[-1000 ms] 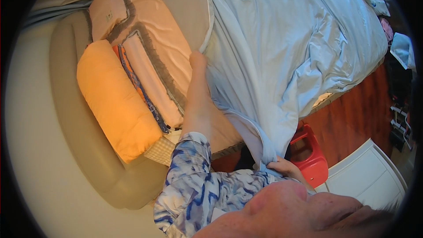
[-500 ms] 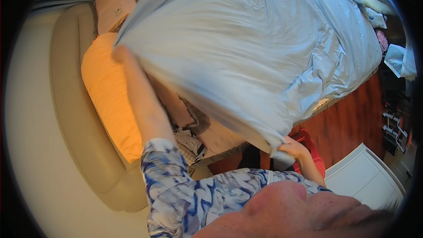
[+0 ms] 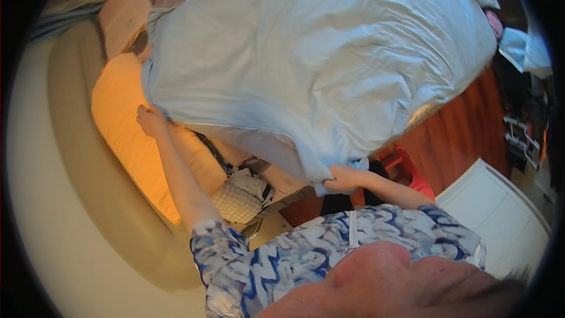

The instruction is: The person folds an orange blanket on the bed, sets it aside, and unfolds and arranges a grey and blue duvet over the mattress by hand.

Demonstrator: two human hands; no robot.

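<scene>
A light blue duvet (image 3: 247, 59) is spread over the bed, with wrinkles toward its right side. My left hand (image 3: 152, 121) is closed at its near left corner, beside a long yellow pillow (image 3: 132, 135). Lower and to the right, my right hand (image 3: 343, 178) grips a bunched part of the near edge. Between the two hands the edge is stretched, slightly raised over the bed's pinkish sheet (image 3: 282, 178).
A padded beige headboard (image 3: 79, 141) runs along the left, with a pink pillow (image 3: 125, 15) at the far left. A checked cloth (image 3: 236, 202) lies near me. A red plastic stool (image 3: 412, 171) and white cabinet (image 3: 494, 212) stand to the right on the wooden floor (image 3: 465, 118).
My left hand has come down toward me with the duvet corner, and my right hand has shifted left. The duvet has sunk flatter onto the bed, showing more of the yellow pillow.
</scene>
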